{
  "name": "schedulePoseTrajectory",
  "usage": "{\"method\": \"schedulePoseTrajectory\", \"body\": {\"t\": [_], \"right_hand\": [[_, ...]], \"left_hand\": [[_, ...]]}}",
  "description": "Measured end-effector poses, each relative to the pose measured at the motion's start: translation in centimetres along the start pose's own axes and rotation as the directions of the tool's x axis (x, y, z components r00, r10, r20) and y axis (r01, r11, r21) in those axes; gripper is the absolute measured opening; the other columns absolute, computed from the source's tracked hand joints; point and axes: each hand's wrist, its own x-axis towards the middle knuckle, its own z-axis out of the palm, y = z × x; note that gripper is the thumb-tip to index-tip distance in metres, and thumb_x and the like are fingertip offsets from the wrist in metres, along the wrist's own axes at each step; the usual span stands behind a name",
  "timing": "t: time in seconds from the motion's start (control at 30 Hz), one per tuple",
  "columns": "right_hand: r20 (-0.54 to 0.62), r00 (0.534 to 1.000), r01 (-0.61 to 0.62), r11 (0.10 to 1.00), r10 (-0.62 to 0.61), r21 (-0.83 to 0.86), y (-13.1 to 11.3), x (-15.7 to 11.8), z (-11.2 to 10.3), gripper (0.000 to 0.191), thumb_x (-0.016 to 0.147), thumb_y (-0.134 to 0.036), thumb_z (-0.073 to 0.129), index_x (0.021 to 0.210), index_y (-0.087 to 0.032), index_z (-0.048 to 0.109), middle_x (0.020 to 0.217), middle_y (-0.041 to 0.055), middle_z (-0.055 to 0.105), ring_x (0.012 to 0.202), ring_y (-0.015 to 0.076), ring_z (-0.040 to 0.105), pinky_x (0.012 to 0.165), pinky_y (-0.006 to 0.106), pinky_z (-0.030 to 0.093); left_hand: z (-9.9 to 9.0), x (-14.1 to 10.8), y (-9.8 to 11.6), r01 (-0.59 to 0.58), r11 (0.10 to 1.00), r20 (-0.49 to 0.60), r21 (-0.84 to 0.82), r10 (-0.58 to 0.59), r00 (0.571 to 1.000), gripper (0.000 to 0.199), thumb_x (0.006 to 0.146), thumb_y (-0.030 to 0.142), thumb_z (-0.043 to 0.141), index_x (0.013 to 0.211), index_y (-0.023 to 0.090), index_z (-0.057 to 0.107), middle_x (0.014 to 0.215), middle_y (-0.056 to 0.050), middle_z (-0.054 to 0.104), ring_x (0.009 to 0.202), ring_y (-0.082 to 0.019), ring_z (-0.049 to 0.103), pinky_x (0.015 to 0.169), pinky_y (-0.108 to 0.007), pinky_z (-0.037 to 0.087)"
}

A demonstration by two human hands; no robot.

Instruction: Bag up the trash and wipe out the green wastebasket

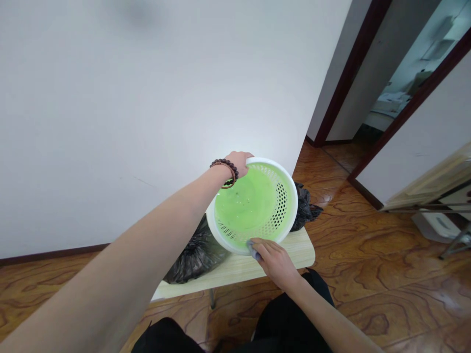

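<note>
The right hand [275,260] pinches a grey cloth [253,249] against the near rim of the basket [253,201]. The basket is tilted, between both hands. Beneath them is the table [300,252]; left of the right hand, a black bag [195,260] sits on it. Farther out, the left hand [241,159] is closed over the far rim. Another bag [305,211] lies to its right, the wall [184,98] beyond.
</note>
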Motion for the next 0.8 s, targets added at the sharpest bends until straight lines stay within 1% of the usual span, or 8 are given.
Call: {"method": "schedulePoseTrajectory", "body": {"t": [0.17,0.3,0.37,0.47,0.57,0.63,0.7,0.8], "right_hand": [[0.036,0.999,0.002,0.997,0.001,-0.082,2.1,-0.7,-1.5,0.032,0.085,-0.013,0.038,0.115,-0.016,0.046,0.12,0.0082,0.051,0.111,0.0173,0.046,0.095,0.035,0.038],[-0.061,0.995,-0.091,0.977,0.08,-0.191,3.9,-1.4,-2.2,0.033,0.082,-0.007,0.035,0.111,-0.013,0.05,0.119,0.012,0.052,0.116,0.021,0.041,0.099,0.041,0.032],[-0.107,0.983,-0.163,0.975,0.147,-0.151,2.8,-1.2,-1.4,0.033,0.082,-0.007,0.035,0.11,-0.013,0.05,0.117,0.0125,0.053,0.114,0.0213,0.043,0.099,0.043,0.032],[-0.118,0.961,-0.248,0.968,0.25,0.029,-1.0,-0.1,0.4,0.036,0.084,-0.009,0.034,0.117,-0.015,0.044,0.115,0.0107,0.054,0.108,0.0194,0.048,0.096,0.041,0.037],[-0.073,0.967,-0.229,0.959,0.244,0.168,-3.5,1.0,1.2,0.037,0.086,-0.011,0.032,0.121,-0.018,0.041,0.115,0.0083,0.054,0.105,0.0177,0.049,0.09,0.036,0.042],[-0.045,0.982,-0.176,0.976,0.183,0.13,-2.9,0.9,0.7,0.039,0.084,-0.008,0.032,0.12,-0.018,0.042,0.113,0.0084,0.056,0.106,0.0181,0.049,0.092,0.037,0.04],[-0.052,0.985,-0.164,0.986,0.164,0.011,-1.0,0.3,-0.3,0.042,0.079,-0.002,0.032,0.116,-0.016,0.046,0.112,0.0098,0.056,0.109,0.0197,0.047,0.097,0.04,0.034],[-0.121,0.961,-0.261,0.959,0.248,-0.109,1.0,-0.6,-1.0,0.042,0.077,0.0,0.032,0.112,-0.014,0.049,0.112,0.0119,0.056,0.112,0.0218,0.045,0.099,0.043,0.03]], "left_hand": [[0.0,-0.3,0.1,0.063,0.995,0.014,0.076,-0.065,0.998,0.039,0.067,0.021,0.048,0.105,0.023,0.057,0.09,-0.008,0.062,0.077,-0.02,0.058,0.065,-0.029,0.043],[0.1,-0.2,0.3,0.08,0.993,0.017,0.082,-0.082,0.997,0.036,0.069,0.022,0.046,0.104,0.022,0.057,0.091,-0.008,0.06,0.078,-0.019,0.057,0.068,-0.029,0.043],[0.1,-0.2,0.5,0.084,0.993,0.007,0.079,-0.085,0.996,0.034,0.07,0.022,0.046,0.102,0.022,0.057,0.09,-0.007,0.06,0.078,-0.018,0.057,0.067,-0.028,0.044],[0.0,-0.4,0.6,0.102,0.992,0.0,0.069,-0.102,0.995,0.033,0.07,0.021,0.046,0.101,0.022,0.057,0.087,-0.007,0.06,0.073,-0.018,0.057,0.062,-0.027,0.043],[-0.2,-0.7,0.4,0.116,0.991,-0.021,0.065,-0.115,0.993,0.034,0.07,0.021,0.046,0.102,0.022,0.057,0.085,-0.007,0.059,0.071,-0.018,0.057,0.06,-0.027,0.043],[-0.2,-1.0,0.2,0.114,0.992,-0.034,0.058,-0.112,0.993,0.032,0.07,0.021,0.047,0.1,0.022,0.058,0.083,-0.008,0.059,0.071,-0.019,0.057,0.059,-0.028,0.043],[-0.1,-1.1,0.0,0.117,0.992,-0.041,0.039,-0.115,0.993,0.032,0.07,0.02,0.047,0.099,0.022,0.058,0.081,-0.008,0.059,0.07,-0.019,0.056,0.059,-0.028,0.043],[0.2,-1.1,-0.1,0.144,0.989,-0.054,0.009,-0.144,0.988,0.034,0.069,0.02,0.047,0.102,0.023,0.057,0.082,-0.008,0.059,0.07,-0.02,0.057,0.058,-0.029,0.043]]}}
